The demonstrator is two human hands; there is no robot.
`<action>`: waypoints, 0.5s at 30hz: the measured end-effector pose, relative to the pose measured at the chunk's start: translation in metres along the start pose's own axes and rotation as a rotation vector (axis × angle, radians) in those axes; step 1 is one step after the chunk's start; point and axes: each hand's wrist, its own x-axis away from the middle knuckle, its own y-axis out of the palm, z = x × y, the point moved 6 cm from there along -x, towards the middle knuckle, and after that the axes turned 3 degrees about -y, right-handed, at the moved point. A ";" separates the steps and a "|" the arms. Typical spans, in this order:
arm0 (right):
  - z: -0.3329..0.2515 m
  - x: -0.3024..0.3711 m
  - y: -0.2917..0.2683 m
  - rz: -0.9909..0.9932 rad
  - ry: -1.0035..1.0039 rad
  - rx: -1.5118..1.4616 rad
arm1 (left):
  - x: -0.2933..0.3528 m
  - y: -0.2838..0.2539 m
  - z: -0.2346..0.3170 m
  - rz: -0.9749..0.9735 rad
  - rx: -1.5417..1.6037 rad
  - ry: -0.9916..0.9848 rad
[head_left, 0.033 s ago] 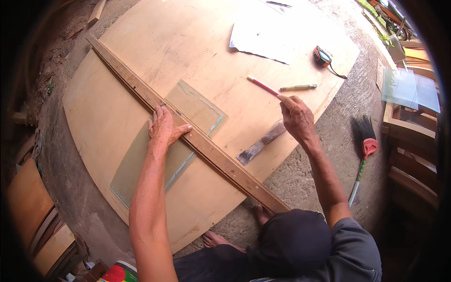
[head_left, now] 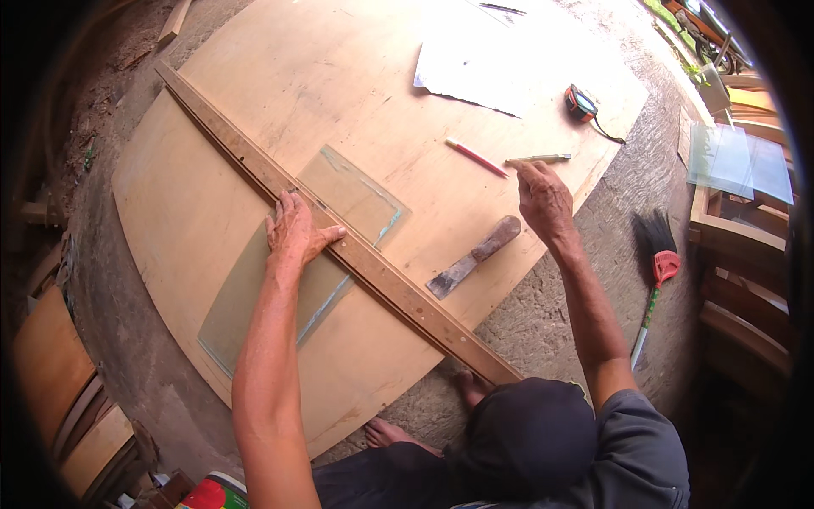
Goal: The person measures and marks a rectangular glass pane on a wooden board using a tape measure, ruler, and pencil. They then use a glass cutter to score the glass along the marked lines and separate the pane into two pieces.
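My left hand (head_left: 297, 227) presses a long wooden straightedge (head_left: 394, 288), thumb stretched along it and fingertips at its far edge. Under the straightedge lies a clear glass pane (head_left: 360, 193), which shows on both sides of it. My right hand (head_left: 543, 199) has its fingers closed at the near-left end of a slim brass-coloured glass cutter (head_left: 551, 158); the fingertips partly hide that end. A red pencil (head_left: 476, 158) with a pale end lies just left of the right hand. Below the hand rests a worn putty knife (head_left: 475, 256) with a dark handle.
A plywood sheet (head_left: 356, 93) serves as the work surface. On it are white paper (head_left: 466, 72) and a tape measure (head_left: 582, 103). At right, a brush with a red head (head_left: 667, 265) stands near wooden frames (head_left: 746, 246) and glass sheets (head_left: 721, 157). A capped head (head_left: 534, 441) fills the lower middle.
My right hand has let go of the red pencil, which now lies on the plywood. It has shifted slightly right, to the glass cutter, uncovering the putty knife's handle. My left hand stays put.
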 end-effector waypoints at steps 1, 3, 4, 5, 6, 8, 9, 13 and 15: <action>0.021 -0.013 0.000 0.006 0.010 0.129 | -0.001 0.001 0.001 -0.010 0.005 0.010; 0.055 -0.031 0.007 -0.048 0.022 0.327 | -0.001 0.003 -0.002 -0.004 0.013 -0.002; 0.067 -0.037 0.012 -0.097 -0.004 0.359 | 0.000 0.004 -0.004 0.011 0.042 0.001; 0.078 -0.040 0.018 -0.168 -0.007 0.396 | 0.000 0.005 -0.005 0.029 0.070 0.001; 0.087 -0.047 0.022 -0.203 -0.011 0.395 | -0.004 0.003 -0.004 0.049 0.107 0.005; 0.093 -0.048 0.029 -0.246 -0.039 0.402 | -0.005 0.005 -0.005 0.028 0.090 -0.006; 0.094 -0.049 0.028 -0.251 -0.042 0.424 | -0.006 0.004 -0.004 0.034 0.095 0.004; 0.061 -0.051 -0.004 0.019 -0.055 0.360 | -0.007 0.005 -0.004 0.021 0.070 0.008; 0.026 -0.037 -0.023 0.206 -0.071 -0.065 | -0.008 0.005 -0.004 0.019 0.021 0.024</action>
